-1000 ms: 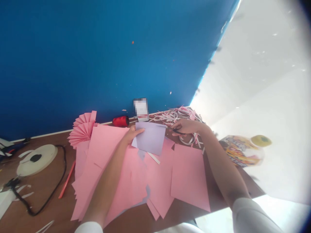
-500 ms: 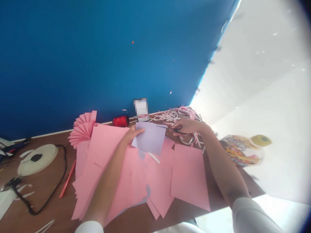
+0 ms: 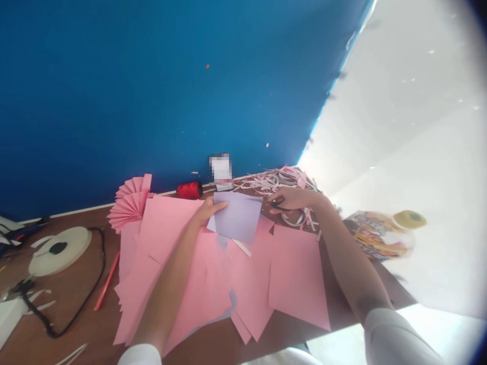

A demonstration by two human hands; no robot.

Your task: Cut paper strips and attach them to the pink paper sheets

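Observation:
My left hand (image 3: 210,209) pinches the left edge of a lilac sheet of paper (image 3: 238,218), its thumb lying on top. My right hand (image 3: 283,198) is closed around a pair of dark-handled scissors (image 3: 279,206). The blades lie along the top right edge of the lilac sheet, where a narrow strip (image 3: 251,197) shows along the cut side. Under the sheet, several pink sheets of paper (image 3: 251,289) are spread over the brown table (image 3: 213,344). Another pink sheet (image 3: 299,276) lies below my right hand.
Pink and white paper strips (image 3: 266,180) heap by the wall. A red thread spool (image 3: 189,190) and folded pink paper fans (image 3: 131,203) stand at the back. Left are a red pen (image 3: 106,281), a white reel (image 3: 61,251) and a black cable (image 3: 99,274). A yellow-capped bottle (image 3: 384,235) is right.
My right hand and the scissors have shifted very slightly along the sheet's top edge. The view has moved a little; my left hand keeps its hold on the lilac sheet.

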